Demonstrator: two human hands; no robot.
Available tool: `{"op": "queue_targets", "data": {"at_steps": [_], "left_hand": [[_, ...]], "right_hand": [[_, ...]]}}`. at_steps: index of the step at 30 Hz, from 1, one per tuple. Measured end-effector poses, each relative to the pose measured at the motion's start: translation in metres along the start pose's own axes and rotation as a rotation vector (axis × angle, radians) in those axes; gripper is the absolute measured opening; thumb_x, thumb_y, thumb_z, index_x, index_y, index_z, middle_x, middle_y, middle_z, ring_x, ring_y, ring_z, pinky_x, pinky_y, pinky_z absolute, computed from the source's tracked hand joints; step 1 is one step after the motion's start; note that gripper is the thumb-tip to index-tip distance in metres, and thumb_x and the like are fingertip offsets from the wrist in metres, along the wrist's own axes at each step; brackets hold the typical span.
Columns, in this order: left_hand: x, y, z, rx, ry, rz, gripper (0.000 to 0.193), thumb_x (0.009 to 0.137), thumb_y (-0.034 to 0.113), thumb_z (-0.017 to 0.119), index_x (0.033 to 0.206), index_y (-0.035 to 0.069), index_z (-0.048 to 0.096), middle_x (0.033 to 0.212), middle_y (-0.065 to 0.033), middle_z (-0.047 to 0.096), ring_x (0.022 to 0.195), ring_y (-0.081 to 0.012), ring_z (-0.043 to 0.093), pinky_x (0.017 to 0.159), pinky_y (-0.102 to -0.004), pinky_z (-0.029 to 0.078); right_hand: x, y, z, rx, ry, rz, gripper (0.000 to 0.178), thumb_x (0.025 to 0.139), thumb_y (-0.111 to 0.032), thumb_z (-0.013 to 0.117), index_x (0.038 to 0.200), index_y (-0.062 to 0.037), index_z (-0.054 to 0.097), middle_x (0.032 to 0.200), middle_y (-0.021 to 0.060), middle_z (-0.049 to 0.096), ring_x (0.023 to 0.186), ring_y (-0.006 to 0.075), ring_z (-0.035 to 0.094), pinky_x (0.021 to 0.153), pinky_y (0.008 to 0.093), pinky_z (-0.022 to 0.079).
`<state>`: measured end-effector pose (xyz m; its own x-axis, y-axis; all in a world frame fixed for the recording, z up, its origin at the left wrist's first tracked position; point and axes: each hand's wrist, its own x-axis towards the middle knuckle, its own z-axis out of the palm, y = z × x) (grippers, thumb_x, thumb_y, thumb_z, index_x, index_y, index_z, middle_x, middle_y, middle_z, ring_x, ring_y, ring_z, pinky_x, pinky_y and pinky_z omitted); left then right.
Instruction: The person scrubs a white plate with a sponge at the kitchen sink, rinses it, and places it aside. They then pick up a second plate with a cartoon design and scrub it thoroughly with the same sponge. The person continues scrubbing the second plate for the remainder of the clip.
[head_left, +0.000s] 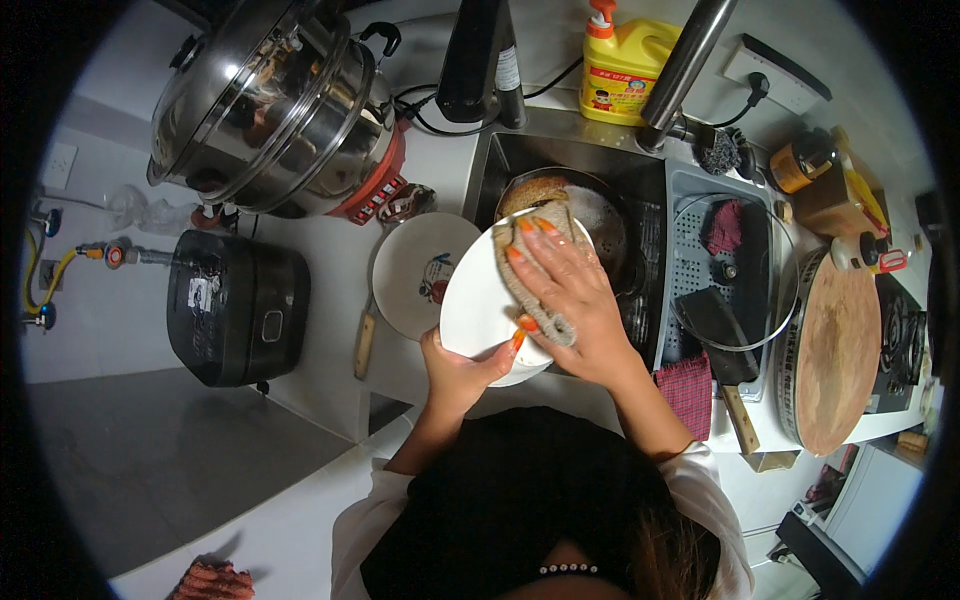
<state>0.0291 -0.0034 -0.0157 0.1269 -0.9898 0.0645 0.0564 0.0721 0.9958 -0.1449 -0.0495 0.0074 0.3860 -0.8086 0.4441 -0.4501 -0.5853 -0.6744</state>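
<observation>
A white plate (482,306) is held tilted over the near left edge of the dark sink (510,150). My left hand (465,368) grips its near left rim, thumb lying on the face. Pressed against the plate's right side is a grey-brown dishcloth (527,290), with my right hand (565,290) closed over it, fingers spread along the cloth. Beyond, partly covered by the plate and hand, a round pan (600,215) with foamy liquid and a brown scrubber or cloth (535,192) sits in the sink. Left of the plate stands a white bowl (405,275) with a printed motif.
A steel steamer (270,120) and a black rice cooker (238,305) stand left. Right of the sink, a grey drain basket (690,185) has a glass lid (775,270) and cleaver (720,330) across it. A round chopping board (840,350) leans farther right. Behind are a faucet (685,65) and yellow soap bottle (625,75).
</observation>
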Motion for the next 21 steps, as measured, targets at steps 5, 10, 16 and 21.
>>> {"op": "queue_targets", "data": {"at_steps": [5,10,16,21], "left_hand": [[0.002,-0.003,-0.003,0.015,-0.069,0.058,0.053,0.066,0.014,0.078,0.110,-0.006,0.056,0.097,-0.0080,0.063,0.086,-0.0124,0.059,0.077,-0.0277,0.049],[-0.001,0.000,-0.007,0.102,-0.106,0.019,0.052,0.065,0.017,0.078,0.107,-0.006,0.057,0.093,-0.0070,0.064,0.082,-0.0112,0.059,0.073,-0.0271,0.049],[-0.002,0.000,-0.004,0.112,-0.073,0.063,0.044,0.065,0.013,0.076,0.100,-0.007,0.059,0.089,-0.0072,0.065,0.078,-0.0105,0.059,0.071,-0.0272,0.050],[-0.003,-0.004,-0.005,0.080,-0.031,0.049,0.039,0.065,0.008,0.073,0.098,-0.008,0.059,0.089,-0.0088,0.064,0.077,-0.0117,0.060,0.069,-0.0273,0.050]], "right_hand": [[0.011,-0.014,0.004,-0.052,-0.033,-0.078,0.056,0.075,-0.019,0.066,0.130,-0.0190,0.054,0.140,0.0043,0.043,0.130,0.0258,0.039,0.109,0.0523,0.019],[0.016,-0.016,-0.004,-0.123,-0.045,-0.060,0.054,0.074,-0.022,0.068,0.127,-0.0240,0.056,0.141,0.0044,0.043,0.131,0.0295,0.037,0.108,0.0549,0.020],[0.019,-0.008,-0.003,-0.057,0.087,0.073,0.055,0.075,-0.026,0.069,0.128,-0.0253,0.056,0.146,0.0105,0.035,0.133,0.0377,0.032,0.105,0.0543,0.025],[0.010,0.012,0.001,0.070,0.143,0.200,0.058,0.077,-0.025,0.068,0.133,-0.0226,0.051,0.146,0.0135,0.033,0.131,0.0392,0.033,0.107,0.0470,0.027]]}}
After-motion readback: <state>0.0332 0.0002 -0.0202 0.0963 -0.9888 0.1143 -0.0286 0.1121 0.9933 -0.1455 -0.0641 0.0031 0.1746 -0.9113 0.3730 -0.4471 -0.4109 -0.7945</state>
